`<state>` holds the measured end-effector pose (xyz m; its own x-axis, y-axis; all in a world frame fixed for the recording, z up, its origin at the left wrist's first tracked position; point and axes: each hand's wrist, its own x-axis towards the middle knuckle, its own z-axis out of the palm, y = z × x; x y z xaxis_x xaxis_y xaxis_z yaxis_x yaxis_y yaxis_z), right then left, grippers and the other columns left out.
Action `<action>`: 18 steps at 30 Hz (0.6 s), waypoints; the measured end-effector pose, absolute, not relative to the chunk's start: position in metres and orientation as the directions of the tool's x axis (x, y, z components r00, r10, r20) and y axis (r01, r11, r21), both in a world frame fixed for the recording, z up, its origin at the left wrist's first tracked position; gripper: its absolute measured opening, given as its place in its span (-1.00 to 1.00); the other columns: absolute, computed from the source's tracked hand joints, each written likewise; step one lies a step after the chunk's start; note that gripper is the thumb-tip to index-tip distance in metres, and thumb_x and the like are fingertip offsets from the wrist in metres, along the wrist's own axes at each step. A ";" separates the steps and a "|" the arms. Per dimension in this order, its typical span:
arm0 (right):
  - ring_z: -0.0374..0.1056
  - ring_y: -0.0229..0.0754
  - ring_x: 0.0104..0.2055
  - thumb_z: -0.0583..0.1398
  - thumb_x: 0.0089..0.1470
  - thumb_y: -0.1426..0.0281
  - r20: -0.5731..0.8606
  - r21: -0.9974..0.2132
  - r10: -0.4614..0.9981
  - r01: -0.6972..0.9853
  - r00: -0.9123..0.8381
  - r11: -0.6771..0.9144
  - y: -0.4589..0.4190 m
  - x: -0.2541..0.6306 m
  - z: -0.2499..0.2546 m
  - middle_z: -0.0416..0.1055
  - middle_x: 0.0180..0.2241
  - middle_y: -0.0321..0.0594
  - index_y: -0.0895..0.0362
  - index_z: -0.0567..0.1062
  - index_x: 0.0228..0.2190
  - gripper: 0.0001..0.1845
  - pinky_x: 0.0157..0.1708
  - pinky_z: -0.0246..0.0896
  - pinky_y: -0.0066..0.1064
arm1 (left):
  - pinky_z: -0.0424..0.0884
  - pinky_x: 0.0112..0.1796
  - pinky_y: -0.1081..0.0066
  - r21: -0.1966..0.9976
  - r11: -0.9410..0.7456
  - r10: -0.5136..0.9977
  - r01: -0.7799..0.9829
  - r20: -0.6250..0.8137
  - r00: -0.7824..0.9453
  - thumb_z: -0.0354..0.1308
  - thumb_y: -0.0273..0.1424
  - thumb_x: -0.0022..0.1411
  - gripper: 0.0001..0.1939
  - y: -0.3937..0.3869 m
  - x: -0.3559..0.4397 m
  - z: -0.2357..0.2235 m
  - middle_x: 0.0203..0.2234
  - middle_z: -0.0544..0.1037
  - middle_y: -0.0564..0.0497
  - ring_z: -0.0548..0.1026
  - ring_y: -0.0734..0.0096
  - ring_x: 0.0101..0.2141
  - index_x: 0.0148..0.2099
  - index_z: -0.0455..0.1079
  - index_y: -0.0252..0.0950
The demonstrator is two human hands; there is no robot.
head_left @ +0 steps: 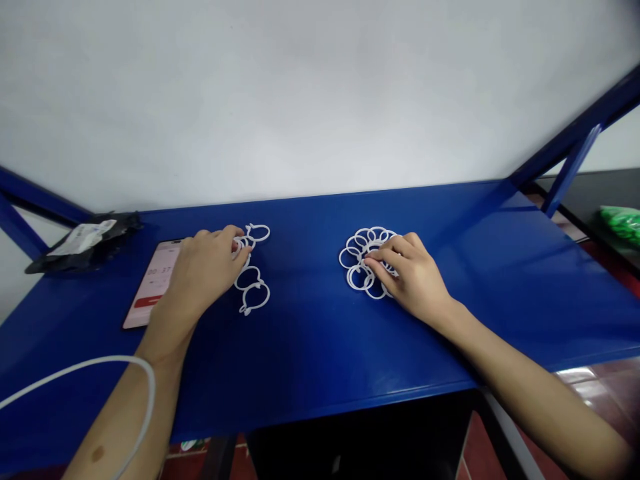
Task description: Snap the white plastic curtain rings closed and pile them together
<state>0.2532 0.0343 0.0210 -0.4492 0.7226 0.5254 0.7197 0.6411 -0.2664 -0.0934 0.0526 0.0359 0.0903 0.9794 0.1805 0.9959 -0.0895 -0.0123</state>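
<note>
On the left of the blue table lies a loose row of white plastic rings (pixel 257 297), each with a small clasp-like end. My left hand (pixel 213 270) is over the upper part of this row, thumb and forefinger closed round one or more rings. To the right, several more white rings (pixel 356 277) lie overlapped in a round, flower-like cluster. My right hand (pixel 413 273) reaches onto it from the right, fingertips pinched at the cluster's middle. The hand hides the cluster's right side.
A phone (pixel 150 287) showing a timer lies partly under my left forearm. A black plastic package (pixel 87 243) with a white label sits at the table's back left. A white cable (pixel 100 360) loops across my left forearm. Blue frame bars (pixel 573 167) rise at both ends of the blue table (pixel 310 347).
</note>
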 end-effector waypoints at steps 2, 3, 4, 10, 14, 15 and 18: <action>0.25 -0.10 -0.25 0.17 0.29 0.37 0.525 -0.267 0.723 0.719 -0.449 0.641 0.033 0.253 0.021 0.49 -0.29 -0.14 0.11 0.57 -0.25 -0.84 -0.24 0.27 -0.20 | 0.33 -0.24 0.05 -0.049 -0.100 0.981 0.994 0.162 0.107 0.07 -0.28 0.30 -0.73 0.050 -0.093 0.039 -0.34 0.63 -0.11 0.52 -0.10 -0.25 -0.01 0.42 -0.22; 0.25 -0.10 -0.25 0.18 0.29 0.38 0.524 -0.267 0.723 0.719 -0.450 0.641 0.032 0.253 0.022 0.48 -0.30 -0.14 0.11 0.57 -0.26 -0.85 -0.23 0.27 -0.21 | 0.33 -0.23 0.04 -0.058 -0.104 0.982 0.993 0.152 0.112 0.07 -0.30 0.29 -0.74 0.049 -0.093 0.040 -0.35 0.63 -0.10 0.53 -0.09 -0.24 -0.01 0.42 -0.21; 0.25 -0.10 -0.24 0.18 0.28 0.38 0.524 -0.267 0.723 0.719 -0.450 0.641 0.032 0.253 0.022 0.48 -0.30 -0.13 0.11 0.57 -0.25 -0.85 -0.23 0.27 -0.21 | 0.33 -0.21 0.03 -0.063 -0.107 0.983 0.992 0.144 0.115 0.06 -0.32 0.29 -0.74 0.049 -0.093 0.041 -0.35 0.63 -0.09 0.53 -0.08 -0.23 0.00 0.42 -0.20; 0.26 -0.11 -0.27 0.20 0.26 0.41 0.549 -0.245 0.697 0.708 -0.461 0.662 0.031 0.251 0.024 0.48 -0.31 -0.13 0.13 0.57 -0.27 -0.87 -0.23 0.27 -0.22 | 0.29 -0.16 -0.01 -0.050 -0.089 0.989 0.995 0.111 0.094 0.00 -0.38 0.28 -0.73 0.046 -0.087 0.045 -0.33 0.62 -0.11 0.53 -0.10 -0.20 -0.01 0.42 -0.23; 0.27 -0.12 -0.29 0.21 0.25 0.43 0.575 -0.225 0.665 0.690 -0.476 0.688 0.031 0.251 0.025 0.49 -0.33 -0.13 0.15 0.56 -0.28 -0.89 -0.24 0.28 -0.20 | 0.31 -0.12 0.04 0.141 -0.019 0.978 0.990 0.209 -0.011 0.06 -0.41 0.23 -0.75 0.045 -0.079 0.056 -0.35 0.59 -0.06 0.55 0.08 -0.28 -0.05 0.42 -0.24; 0.28 -0.12 -0.28 0.21 0.25 0.43 0.582 -0.223 0.658 0.685 -0.477 0.694 0.031 0.250 0.025 0.49 -0.33 -0.13 0.15 0.56 -0.28 -0.90 -0.23 0.28 -0.20 | 0.33 -0.13 0.09 0.234 -0.010 0.962 0.972 0.266 -0.054 0.08 -0.42 0.21 -0.75 0.043 -0.076 0.058 -0.35 0.58 -0.03 0.54 0.15 -0.31 -0.05 0.41 -0.23; 0.32 -0.11 -0.27 0.22 0.24 0.44 0.605 -0.223 0.628 0.652 -0.490 0.725 0.026 0.246 0.026 0.49 -0.31 -0.13 0.15 0.54 -0.22 -0.91 -0.23 0.31 -0.19 | 0.37 -0.31 0.33 0.566 -0.099 0.920 0.818 0.365 -0.142 0.12 -0.40 0.21 -0.77 0.036 -0.061 0.062 -0.36 0.54 0.05 0.52 0.36 -0.37 -0.07 0.42 -0.19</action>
<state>0.2461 0.0256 0.0264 -0.4904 0.6276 0.6047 0.6521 0.7245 -0.2232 -0.0615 0.0361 0.0621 -0.1416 0.9201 0.3652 0.8185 -0.0987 0.5660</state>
